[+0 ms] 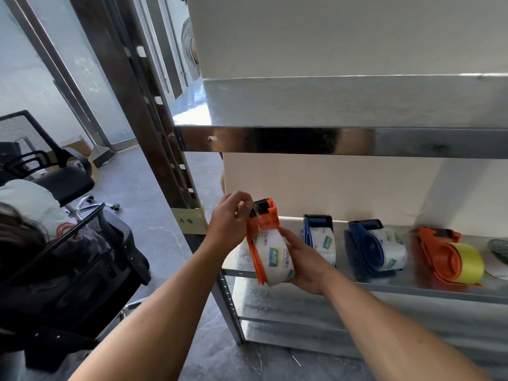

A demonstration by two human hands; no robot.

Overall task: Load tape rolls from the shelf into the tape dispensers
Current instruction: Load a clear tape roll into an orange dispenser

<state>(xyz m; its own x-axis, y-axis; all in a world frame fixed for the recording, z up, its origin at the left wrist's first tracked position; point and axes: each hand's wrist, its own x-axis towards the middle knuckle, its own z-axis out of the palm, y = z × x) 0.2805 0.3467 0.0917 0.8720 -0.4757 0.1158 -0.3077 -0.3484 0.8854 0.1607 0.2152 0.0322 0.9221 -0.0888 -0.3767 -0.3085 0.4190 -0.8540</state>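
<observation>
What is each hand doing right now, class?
Left hand: fingers pinch the tape end at the orange dispenser.
Right hand: grips the roll.

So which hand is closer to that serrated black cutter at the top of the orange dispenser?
Left. The left hand pinches the tape end right beside the serrated black cutter; the right hand holds the dispenser's white tape roll lower down.

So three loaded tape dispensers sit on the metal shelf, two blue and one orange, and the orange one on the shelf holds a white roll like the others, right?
Not quite. The head view shows the orange plastic dispenser on the shelf holding a yellow tape roll, not a white one. The rest stands: two blue plastic dispensers with white printed rolls sit beside it on the metal shelf.
</observation>
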